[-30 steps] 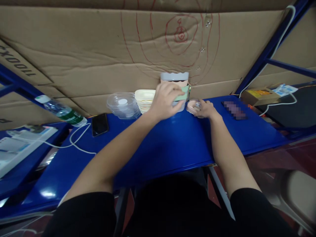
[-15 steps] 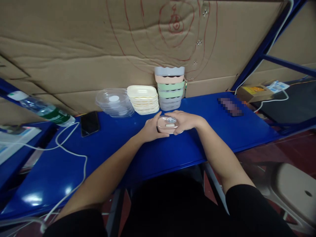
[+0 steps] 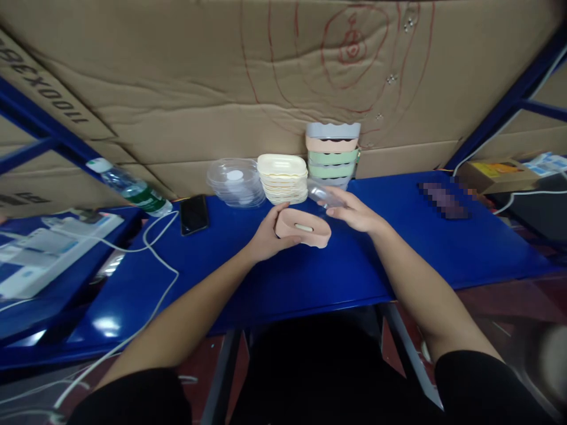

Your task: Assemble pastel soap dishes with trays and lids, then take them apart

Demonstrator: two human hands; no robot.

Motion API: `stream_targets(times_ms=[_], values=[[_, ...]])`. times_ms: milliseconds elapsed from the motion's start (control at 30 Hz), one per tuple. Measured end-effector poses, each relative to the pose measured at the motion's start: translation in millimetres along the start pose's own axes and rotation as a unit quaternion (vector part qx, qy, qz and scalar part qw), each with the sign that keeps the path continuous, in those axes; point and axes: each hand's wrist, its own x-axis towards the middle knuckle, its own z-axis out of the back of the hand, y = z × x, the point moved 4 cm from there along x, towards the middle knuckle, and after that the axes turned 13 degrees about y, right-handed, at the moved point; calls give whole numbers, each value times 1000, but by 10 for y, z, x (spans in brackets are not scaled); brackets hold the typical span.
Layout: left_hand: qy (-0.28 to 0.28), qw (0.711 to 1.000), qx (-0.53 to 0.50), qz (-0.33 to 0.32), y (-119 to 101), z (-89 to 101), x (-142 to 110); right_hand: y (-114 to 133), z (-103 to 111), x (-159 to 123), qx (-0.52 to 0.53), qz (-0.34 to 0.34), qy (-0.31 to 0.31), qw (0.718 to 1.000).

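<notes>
My left hand [image 3: 264, 237] is closed round the left end of a pink oval plastic box [image 3: 312, 235], tilted a little above the table. A small whitish piece [image 3: 303, 228] shows in the middle of the box. Just to the right, my right hand [image 3: 352, 209] grips a clear plastic lid [image 3: 325, 195], held apart from the box. Behind my hands stand a stack of cream trays [image 3: 282, 177] and a taller stack of grey, pink and green boxes [image 3: 333, 147]. Left of these sits a pile of clear lids [image 3: 237, 183].
On the blue table [image 3: 283, 289], a black phone [image 3: 194, 214] and a bottle [image 3: 133, 189] lie at left beside a white cable [image 3: 155, 254]. A blurred-out item [image 3: 443, 199] lies at right. Cardboard [image 3: 199, 88] walls the back.
The pink box came from beside the stacks to the middle, held in both hands. Its clear lid is now off, moved up and right in my right hand. The camera view has shifted.
</notes>
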Motion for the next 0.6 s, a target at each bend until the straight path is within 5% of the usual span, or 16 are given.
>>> stream_targets(times_ms=[133, 333, 400, 467, 533, 600], values=[[62, 997, 14, 46, 13, 119, -147, -67, -69, 0, 14, -43, -72, 996], [157, 964, 207, 49, -57, 80, -151, -46, -157, 55, 99, -55, -178, 977], [115, 965, 236, 23, -73, 74, -156, -28, -153, 68, 112, -58, -214, 969], [13, 962, 269, -39, -131, 105, -163, -12, -163, 82, 119, -66, -223, 965], [-95, 934, 327, -111, -224, 134, -186, 0, -198, 99, 121, -80, -206, 968], [-146, 891, 395, -170, -323, 122, -205, 13, -254, 112, 122, -93, -177, 972]])
